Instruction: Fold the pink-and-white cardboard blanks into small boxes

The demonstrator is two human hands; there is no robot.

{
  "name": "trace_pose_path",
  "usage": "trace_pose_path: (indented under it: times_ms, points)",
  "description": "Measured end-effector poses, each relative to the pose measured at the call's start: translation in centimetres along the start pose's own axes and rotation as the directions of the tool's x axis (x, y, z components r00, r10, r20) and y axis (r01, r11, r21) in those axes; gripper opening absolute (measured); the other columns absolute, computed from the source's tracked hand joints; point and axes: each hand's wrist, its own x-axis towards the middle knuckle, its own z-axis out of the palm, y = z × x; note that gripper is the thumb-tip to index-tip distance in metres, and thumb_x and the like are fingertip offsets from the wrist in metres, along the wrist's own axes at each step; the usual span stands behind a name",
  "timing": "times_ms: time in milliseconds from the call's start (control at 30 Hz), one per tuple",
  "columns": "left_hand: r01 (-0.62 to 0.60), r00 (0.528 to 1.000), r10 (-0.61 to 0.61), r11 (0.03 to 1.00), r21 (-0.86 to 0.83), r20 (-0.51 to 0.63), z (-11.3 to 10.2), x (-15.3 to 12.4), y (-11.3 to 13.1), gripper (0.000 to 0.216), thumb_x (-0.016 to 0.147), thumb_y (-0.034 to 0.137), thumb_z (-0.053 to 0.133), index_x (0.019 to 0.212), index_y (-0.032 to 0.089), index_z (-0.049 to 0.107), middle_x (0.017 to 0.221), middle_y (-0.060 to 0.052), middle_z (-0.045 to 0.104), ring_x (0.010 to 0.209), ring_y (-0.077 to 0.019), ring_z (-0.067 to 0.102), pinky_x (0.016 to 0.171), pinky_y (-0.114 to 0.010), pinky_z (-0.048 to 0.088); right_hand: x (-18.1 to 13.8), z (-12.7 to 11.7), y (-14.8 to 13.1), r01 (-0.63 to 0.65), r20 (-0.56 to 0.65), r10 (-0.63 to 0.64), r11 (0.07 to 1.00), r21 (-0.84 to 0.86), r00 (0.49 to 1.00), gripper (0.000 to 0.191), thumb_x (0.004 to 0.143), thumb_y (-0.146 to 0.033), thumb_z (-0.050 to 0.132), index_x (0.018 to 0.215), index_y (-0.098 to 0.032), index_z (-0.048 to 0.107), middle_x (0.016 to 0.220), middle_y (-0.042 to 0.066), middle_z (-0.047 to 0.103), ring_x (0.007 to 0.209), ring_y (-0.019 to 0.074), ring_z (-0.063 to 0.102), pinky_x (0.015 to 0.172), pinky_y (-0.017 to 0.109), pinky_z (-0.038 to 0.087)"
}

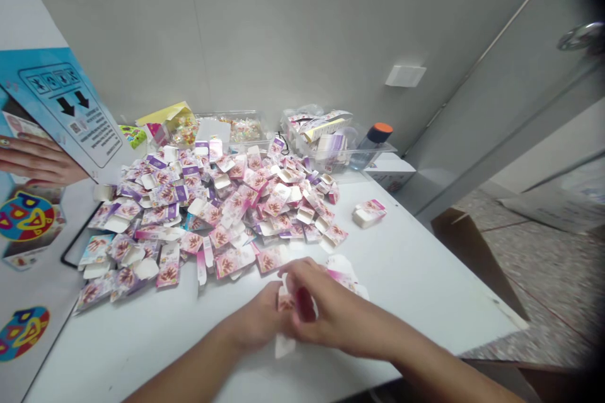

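A small pink-and-white carton is between my two hands near the front of the white table, with a white flap sticking out below. My left hand is closed on its left side, slightly blurred. The fingers of my right hand curl round its top and right side. Flat pink-and-white card blanks lie just behind my right hand. Beyond both hands spreads a heap of small pink and purple cartons, many with their end flaps up.
A small stack of cards lies to the right. At the back are clear trays of colourful beads, a bin of packets and a bottle with an orange cap. A large printed box stands on the left.
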Motion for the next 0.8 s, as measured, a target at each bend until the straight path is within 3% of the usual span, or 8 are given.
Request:
trace_pose_path:
  times_ms: [133,233,367,467,600,700,800]
  points:
    - [0.042,0.999,-0.042,0.999,0.0,-0.015,-0.2,0.0,-0.1,0.052,0.055,0.05,0.083,0.087,0.015,0.064,0.074,-0.003,0.059,0.066,-0.0134,0.055,0.059,-0.023,0.04,0.0,-0.2,0.6,0.087,0.076,-0.09,0.996,0.034,0.993,0.02,0.073,-0.021,0.073,0.071,-0.02,0.053,0.113,0.004,0.052,0.109,0.0235,0.046,0.087,0.035,0.044]
    - [0.033,0.993,-0.03,0.999,0.027,-0.115,-0.7,0.1,-0.3,0.047,0.057,0.053,0.081,0.074,0.013,0.064,0.063,-0.002,0.058,0.054,-0.0111,0.051,0.051,-0.022,0.037,-0.2,0.0,0.6,0.119,0.057,-0.12,0.992,0.031,0.991,0.019,0.077,-0.027,0.072,0.07,-0.02,0.056,0.117,0.004,0.053,0.115,0.0259,0.044,0.093,0.041,0.042]
    - [-0.085,0.971,0.091,0.996,0.034,-0.223,-0.8,0.5,-0.2,0.051,0.059,0.061,0.075,0.059,0.012,0.061,0.059,-0.003,0.057,0.051,-0.0098,0.049,0.051,-0.023,0.037,0.2,1.0,0.5,0.115,-0.13,-0.117,0.993,-0.024,0.985,0.008,0.084,-0.017,0.057,0.078,-0.021,0.052,0.09,0.003,0.054,0.09,0.0205,0.05,0.08,0.035,0.045]
    - [-0.149,0.948,0.124,0.986,-0.068,-0.293,-0.2,0.8,0.3,0.051,0.075,0.063,0.06,0.07,0.012,0.064,0.066,-0.005,0.062,0.059,-0.0135,0.055,0.059,-0.026,0.043,0.8,1.9,1.1,0.066,-0.276,-0.068,0.998,-0.017,0.959,0.011,0.084,-0.015,0.052,0.093,-0.021,0.049,0.09,0.004,0.054,0.083,0.0192,0.051,0.075,0.034,0.046]
    - [-0.191,0.916,0.035,0.914,-0.358,-0.4,0.4,0.9,0.9,0.034,0.083,0.045,0.054,0.086,0.013,0.066,0.07,-0.006,0.065,0.065,-0.018,0.059,0.068,-0.031,0.046,1.3,2.9,1.8,0.073,-0.361,-0.078,0.997,-0.026,0.929,0.02,0.085,-0.018,0.054,0.104,-0.022,0.048,0.096,0.006,0.057,0.089,0.0209,0.054,0.079,0.036,0.047]
    - [-0.21,0.872,-0.015,0.892,-0.401,-0.49,0.0,0.9,0.8,0.017,0.075,0.028,0.056,0.075,0.013,0.064,0.062,-0.003,0.061,0.058,-0.0146,0.055,0.063,-0.028,0.046,1.5,3.6,1.8,0.161,-0.376,-0.164,0.986,-0.039,0.912,0.025,0.086,-0.016,0.055,0.109,-0.024,0.05,0.107,0.007,0.058,0.102,0.0227,0.053,0.087,0.038,0.047]
    - [-0.193,0.862,-0.034,0.901,-0.389,-0.506,-0.5,0.9,0.2,0.018,0.073,0.024,0.054,0.059,0.013,0.059,0.053,-0.003,0.056,0.05,-0.0133,0.051,0.053,-0.026,0.041,1.8,4.2,1.7,0.187,-0.354,-0.187,0.982,-0.033,0.916,0.024,0.085,-0.016,0.056,0.107,-0.026,0.055,0.126,0.008,0.053,0.121,0.0254,0.043,0.098,0.043,0.043]
